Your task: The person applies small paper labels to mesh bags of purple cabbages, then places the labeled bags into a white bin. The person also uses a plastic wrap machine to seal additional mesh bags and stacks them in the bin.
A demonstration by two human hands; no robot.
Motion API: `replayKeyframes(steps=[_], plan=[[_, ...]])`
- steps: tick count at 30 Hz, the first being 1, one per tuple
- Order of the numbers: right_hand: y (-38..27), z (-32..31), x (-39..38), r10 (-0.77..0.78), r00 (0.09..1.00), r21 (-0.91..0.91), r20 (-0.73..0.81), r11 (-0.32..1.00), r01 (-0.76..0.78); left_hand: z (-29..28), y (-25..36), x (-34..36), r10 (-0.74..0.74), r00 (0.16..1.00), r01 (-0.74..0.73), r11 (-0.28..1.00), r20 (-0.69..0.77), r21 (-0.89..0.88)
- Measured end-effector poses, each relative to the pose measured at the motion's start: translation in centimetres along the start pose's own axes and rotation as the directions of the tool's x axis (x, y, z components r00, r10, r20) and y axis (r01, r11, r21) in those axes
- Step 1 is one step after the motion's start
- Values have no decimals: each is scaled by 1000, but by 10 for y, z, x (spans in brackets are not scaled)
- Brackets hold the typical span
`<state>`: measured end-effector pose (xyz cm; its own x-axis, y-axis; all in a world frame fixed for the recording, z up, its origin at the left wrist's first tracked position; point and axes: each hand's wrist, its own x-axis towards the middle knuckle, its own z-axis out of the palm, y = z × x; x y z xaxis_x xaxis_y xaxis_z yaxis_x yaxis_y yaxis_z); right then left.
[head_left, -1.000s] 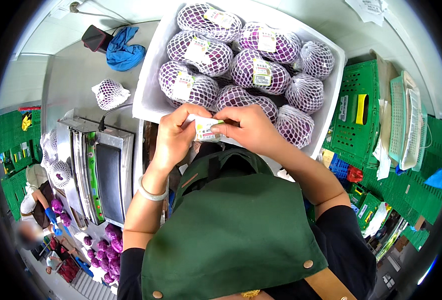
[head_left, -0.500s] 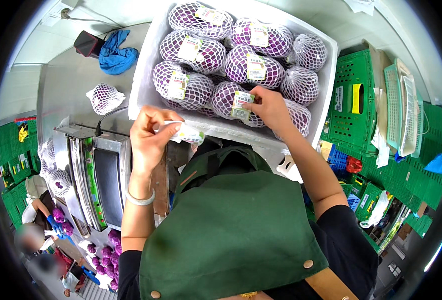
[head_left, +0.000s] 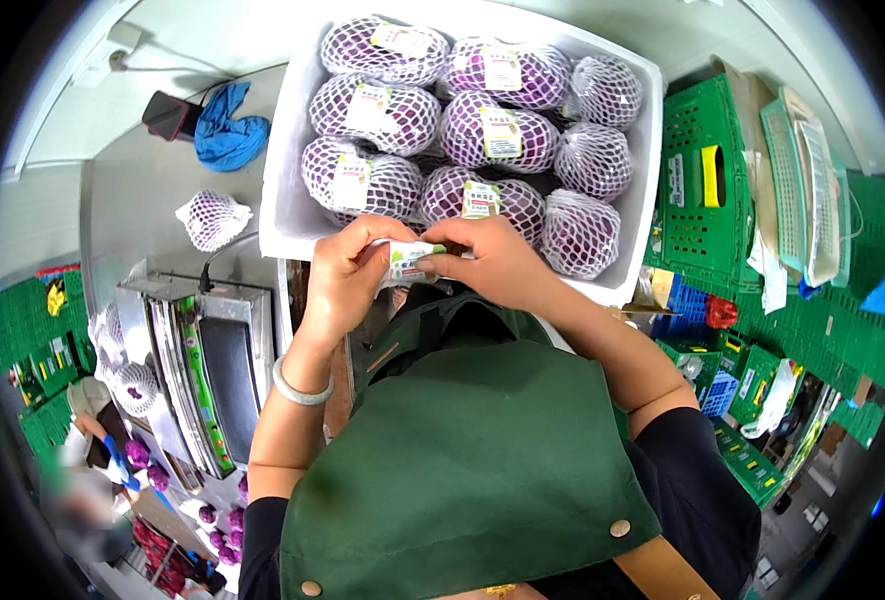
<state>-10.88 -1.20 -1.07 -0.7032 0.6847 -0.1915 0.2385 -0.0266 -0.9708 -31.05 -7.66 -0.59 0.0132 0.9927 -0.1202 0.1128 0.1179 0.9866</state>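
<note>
My left hand (head_left: pixel 347 280) pinches a small stack of green-and-white labels (head_left: pixel 403 264) just over the near rim of a white foam box (head_left: pixel 284 200). Thumb and fingertips of my right hand (head_left: pixel 492 262) are closed on the right end of the same labels. Inside the box lie several purple cabbages in white foam netting. The nearest labelled cabbage (head_left: pixel 444 192), right behind my hands, has a sticker (head_left: pixel 480 200) on its front. Beside it at the near right corner sits a netted cabbage (head_left: pixel 580 235) with no label showing.
A loose foam net (head_left: pixel 212 219) and a blue cloth (head_left: pixel 229 128) lie on the steel table at left. In front stands a wrapping machine (head_left: pixel 227 385) with a dark plate. Green crates (head_left: pixel 700 190) are stacked at right. A co-worker's blue glove (head_left: pixel 119 462) shows far left.
My right hand has left the sticker on the near cabbage and come to the labels in my left hand. My left hand has moved right. The near-right cabbage now stands in full view.
</note>
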Motion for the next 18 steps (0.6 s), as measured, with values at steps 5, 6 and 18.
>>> replayKeyframes(steps=[5, 6, 18], plan=[[0, -6, -18, 122, 983, 118, -135, 987, -107, 7, 2, 13, -38, 997, 32, 995, 62, 98], [0, -8, -22, 116, 981, 123, -158, 988, -97, 10, 0, 14, -63, 996, 58, 993, 55, 102], [58, -118, -98, 45, 852, -448, -522, 835, -319, 25, -6, 37, 134, 987, -150, 970, 94, 192]])
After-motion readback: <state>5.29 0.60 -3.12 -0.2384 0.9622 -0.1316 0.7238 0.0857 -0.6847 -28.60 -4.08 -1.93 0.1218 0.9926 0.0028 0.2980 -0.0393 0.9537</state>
